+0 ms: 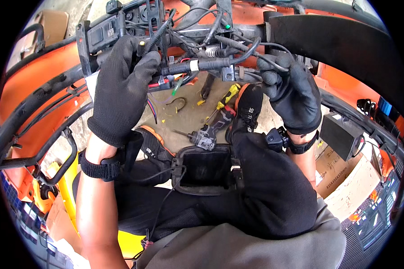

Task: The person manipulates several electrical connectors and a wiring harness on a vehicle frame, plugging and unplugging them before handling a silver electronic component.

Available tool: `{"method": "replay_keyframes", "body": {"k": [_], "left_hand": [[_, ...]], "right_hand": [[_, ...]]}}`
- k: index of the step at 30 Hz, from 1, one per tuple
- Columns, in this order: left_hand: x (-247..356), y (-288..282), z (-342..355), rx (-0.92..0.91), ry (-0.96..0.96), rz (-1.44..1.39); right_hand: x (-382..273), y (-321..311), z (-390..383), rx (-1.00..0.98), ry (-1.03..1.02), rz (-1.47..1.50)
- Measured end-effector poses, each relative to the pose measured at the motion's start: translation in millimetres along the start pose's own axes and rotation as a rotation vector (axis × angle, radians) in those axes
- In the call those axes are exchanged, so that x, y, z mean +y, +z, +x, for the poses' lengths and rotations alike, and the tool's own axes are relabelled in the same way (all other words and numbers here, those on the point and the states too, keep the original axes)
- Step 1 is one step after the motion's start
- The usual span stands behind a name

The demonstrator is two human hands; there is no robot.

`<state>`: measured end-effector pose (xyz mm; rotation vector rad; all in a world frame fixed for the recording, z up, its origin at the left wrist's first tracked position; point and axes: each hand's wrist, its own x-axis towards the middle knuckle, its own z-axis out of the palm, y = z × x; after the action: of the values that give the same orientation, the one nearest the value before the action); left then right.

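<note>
My left hand (121, 85), in a black glove, is closed with thumb and forefinger around a black sleeved cable (159, 36) at the frame's left. A small yellow-tipped part shows beside the fingertips. My right hand (296, 96), also gloved, pinches a thin black cable (271, 64) with its fingers curled. Between the hands runs a thick taped wiring harness (206, 65) with a white band, among tangled wires. Red connectors (160, 82) and loose coloured wires hang below it. My left palm and most of its fingers are hidden.
Orange body panels (36, 121) and black frame tubes (31, 96) surround me. On the floor lie a power drill (211, 130) and a yellow-handled screwdriver (229, 96). An open black box (205, 170) sits between my legs. A cardboard box (350, 179) stands at right.
</note>
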<state>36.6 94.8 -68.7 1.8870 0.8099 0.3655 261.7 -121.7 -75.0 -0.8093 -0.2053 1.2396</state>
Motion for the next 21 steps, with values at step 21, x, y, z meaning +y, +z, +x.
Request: {"method": "replay_keyframes", "body": {"k": [21], "left_hand": [[9.4,2.1,-8.2,-0.044,-0.127,-0.080]], "right_hand": [[20.2,-3.6,-3.9,-0.115,0.470,-0.457]]}}
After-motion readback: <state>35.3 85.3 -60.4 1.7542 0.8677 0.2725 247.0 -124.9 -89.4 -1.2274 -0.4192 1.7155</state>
